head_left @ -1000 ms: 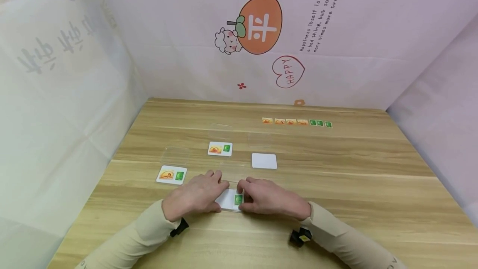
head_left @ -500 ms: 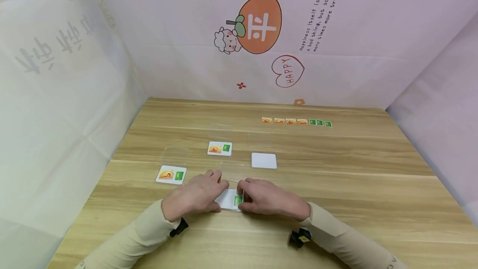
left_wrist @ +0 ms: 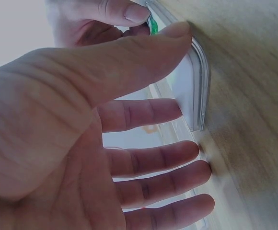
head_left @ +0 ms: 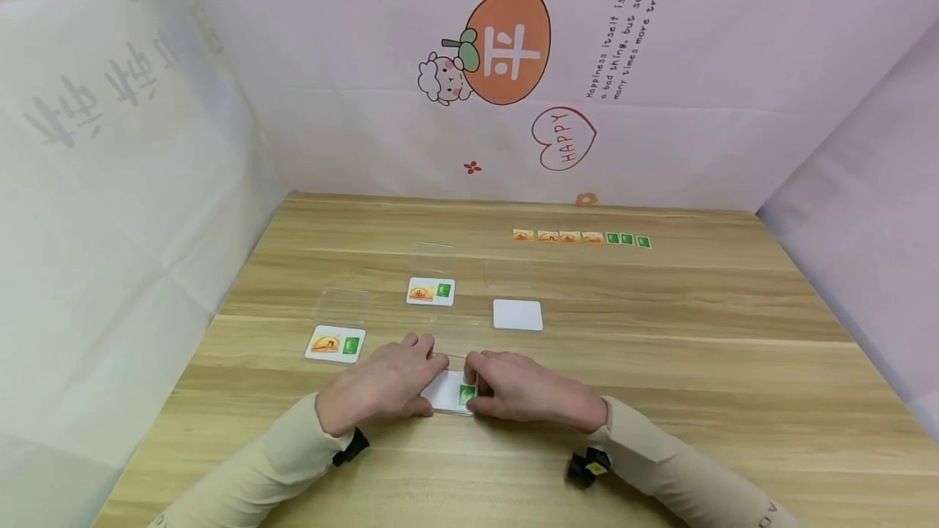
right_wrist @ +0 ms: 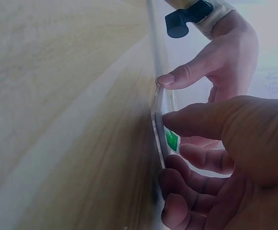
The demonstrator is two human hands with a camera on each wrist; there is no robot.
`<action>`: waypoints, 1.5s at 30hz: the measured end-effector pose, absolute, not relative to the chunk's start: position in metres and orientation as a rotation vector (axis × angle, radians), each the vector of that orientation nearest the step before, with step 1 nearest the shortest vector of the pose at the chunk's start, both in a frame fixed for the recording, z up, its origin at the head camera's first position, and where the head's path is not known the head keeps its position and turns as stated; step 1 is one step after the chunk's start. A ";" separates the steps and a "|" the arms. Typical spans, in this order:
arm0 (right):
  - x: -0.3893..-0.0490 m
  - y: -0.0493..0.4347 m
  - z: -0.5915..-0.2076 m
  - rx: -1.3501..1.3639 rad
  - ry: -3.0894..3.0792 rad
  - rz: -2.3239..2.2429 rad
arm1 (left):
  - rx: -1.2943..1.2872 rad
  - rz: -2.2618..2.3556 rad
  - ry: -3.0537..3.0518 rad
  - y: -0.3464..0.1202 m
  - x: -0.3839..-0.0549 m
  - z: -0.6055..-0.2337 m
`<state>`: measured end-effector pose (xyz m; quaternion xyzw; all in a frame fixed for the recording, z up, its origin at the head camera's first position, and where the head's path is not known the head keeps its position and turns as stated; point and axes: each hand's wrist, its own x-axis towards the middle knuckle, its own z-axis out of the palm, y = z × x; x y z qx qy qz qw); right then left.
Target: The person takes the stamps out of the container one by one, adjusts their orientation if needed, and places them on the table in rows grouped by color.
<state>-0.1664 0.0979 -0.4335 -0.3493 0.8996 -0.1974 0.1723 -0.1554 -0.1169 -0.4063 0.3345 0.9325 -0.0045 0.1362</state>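
Observation:
In the head view, a white card [head_left: 442,392] lies flat on a clear plastic piece near the table's front. My left hand [head_left: 381,381] grips its left side, thumb at the near edge and index finger at the far edge. Its other fingers spread beyond the card in the left wrist view. My right hand [head_left: 524,388] pinches a small green sticker [head_left: 466,394] at the card's right end, between thumb and index finger. The right wrist view shows the green sticker [right_wrist: 172,140] by the thumb tip, partly covered by fingers.
Two white cards, one at left [head_left: 335,344] and one farther back [head_left: 430,291], each bear an orange and a green sticker. A blank white card [head_left: 517,314] lies behind my right hand. Clear plastic pieces [head_left: 345,304] lie behind the cards. Several stickers [head_left: 569,236] line the table's back.
The green sticker has shifted very slightly toward the near edge of the card under my right fingers. Both hands otherwise stay in place.

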 end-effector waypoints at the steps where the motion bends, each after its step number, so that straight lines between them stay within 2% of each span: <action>1: -0.166 0.098 -0.433 -0.995 2.556 -0.562 | 0.968 -0.015 2.701 -0.117 -0.155 -0.406; 12: -0.166 0.094 -0.433 -1.097 2.602 -0.598 | 0.964 -0.020 2.716 -0.118 -0.154 -0.405; 32: -0.172 0.109 -0.429 -1.114 2.566 -0.705 | 0.991 -0.020 2.718 -0.117 -0.154 -0.405; 45: -0.184 0.126 -0.413 -1.099 2.581 -0.776 | 0.973 -0.027 2.716 -0.117 -0.154 -0.406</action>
